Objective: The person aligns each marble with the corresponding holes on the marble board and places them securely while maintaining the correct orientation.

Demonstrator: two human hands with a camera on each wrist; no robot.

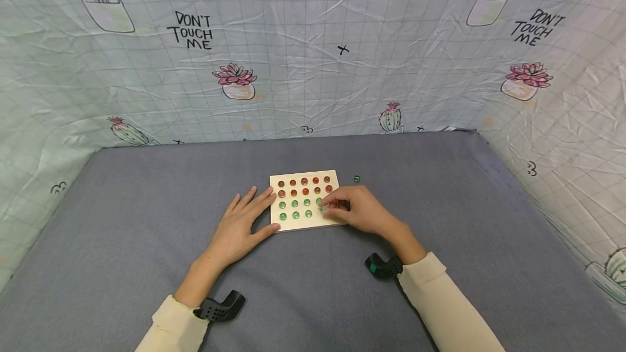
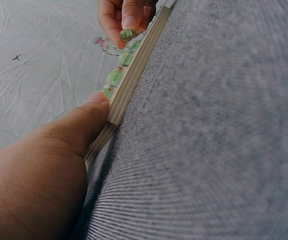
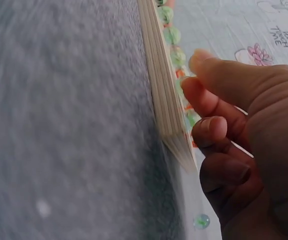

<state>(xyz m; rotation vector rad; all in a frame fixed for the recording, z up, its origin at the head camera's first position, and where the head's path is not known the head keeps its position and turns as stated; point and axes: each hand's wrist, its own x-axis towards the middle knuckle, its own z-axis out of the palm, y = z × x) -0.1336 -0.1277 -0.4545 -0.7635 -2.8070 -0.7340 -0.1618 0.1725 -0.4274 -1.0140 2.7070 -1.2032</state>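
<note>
A light wooden board [image 1: 313, 222] carries rows of glass marbles, orange-red in the two far rows and green in the two near rows. My left hand [image 1: 239, 230] lies with spread, straight fingers, its fingertips on the board's left edge and thumb at the near left corner. My right hand [image 1: 361, 209] pinches a green marble [image 2: 126, 35] between thumb and finger, close over the right end of the near rows. In the right wrist view the thumb and curled fingers [image 3: 211, 131] stand just above the board's layered edge [image 3: 159, 85].
One loose green marble [image 1: 356, 178] lies on the grey cloth [image 1: 313, 287] beyond the board's right side, behind the right hand. A printed fabric curtain [image 1: 293, 58] rises at the back of the table and along both sides. Both wrists wear black camera bands [image 1: 222, 307].
</note>
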